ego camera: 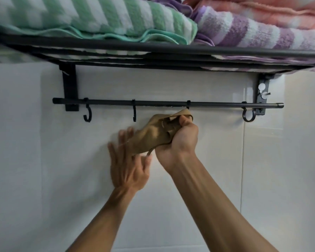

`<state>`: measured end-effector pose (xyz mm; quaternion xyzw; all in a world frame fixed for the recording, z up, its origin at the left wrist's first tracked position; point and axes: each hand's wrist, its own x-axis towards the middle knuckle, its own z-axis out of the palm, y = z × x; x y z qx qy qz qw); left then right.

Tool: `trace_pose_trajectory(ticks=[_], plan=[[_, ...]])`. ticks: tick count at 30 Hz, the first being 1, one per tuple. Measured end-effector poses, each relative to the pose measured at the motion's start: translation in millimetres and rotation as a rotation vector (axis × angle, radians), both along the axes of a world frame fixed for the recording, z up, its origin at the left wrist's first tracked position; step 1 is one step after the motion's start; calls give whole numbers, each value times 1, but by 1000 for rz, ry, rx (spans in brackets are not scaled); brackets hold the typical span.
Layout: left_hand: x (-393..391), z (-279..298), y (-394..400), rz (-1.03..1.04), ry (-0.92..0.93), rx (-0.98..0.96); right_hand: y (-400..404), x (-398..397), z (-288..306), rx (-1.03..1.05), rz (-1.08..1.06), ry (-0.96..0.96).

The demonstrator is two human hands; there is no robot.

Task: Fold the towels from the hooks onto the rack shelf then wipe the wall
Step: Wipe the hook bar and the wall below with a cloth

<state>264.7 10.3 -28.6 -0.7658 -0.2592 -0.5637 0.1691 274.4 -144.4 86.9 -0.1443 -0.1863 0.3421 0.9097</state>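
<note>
I see my right hand (178,137) clenched around a bunched tan cloth (156,132), thumb on top, just below the black rail (167,103) and in front of the white tiled wall (216,160). The cloth trails down and left toward my left hand (128,160), which is blurred, fingers spread and fairly straight, touching or nearly touching the cloth's lower edge; I cannot tell if it has any hold. The rail carries 4 hooks; the third from the left sits right behind the cloth's top, the left hook (87,115) and right hook (247,115) hang bare. Above, on the rack shelf (153,49), lie 3 folded towels: a green-and-white striped towel (98,17) at left, a purple-and-white striped towel (244,31) at right, and a pink towel (271,10) on top of the purple one.
</note>
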Motion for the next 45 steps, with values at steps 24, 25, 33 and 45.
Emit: trace_pose_trajectory(ticks=[24,25,33,45], plan=[[-88,-2,89,70,-48,-44,40,-29,19,-160,-295,-261],[-88,-2,89,72,-47,-43,34,-26,20,-147,-310,-237],[-87,-2,90,68,-50,-62,42,-40,21,-218,-360,-250],[-88,-3,88,69,-94,-11,18,-11,23,-170,-431,-128]])
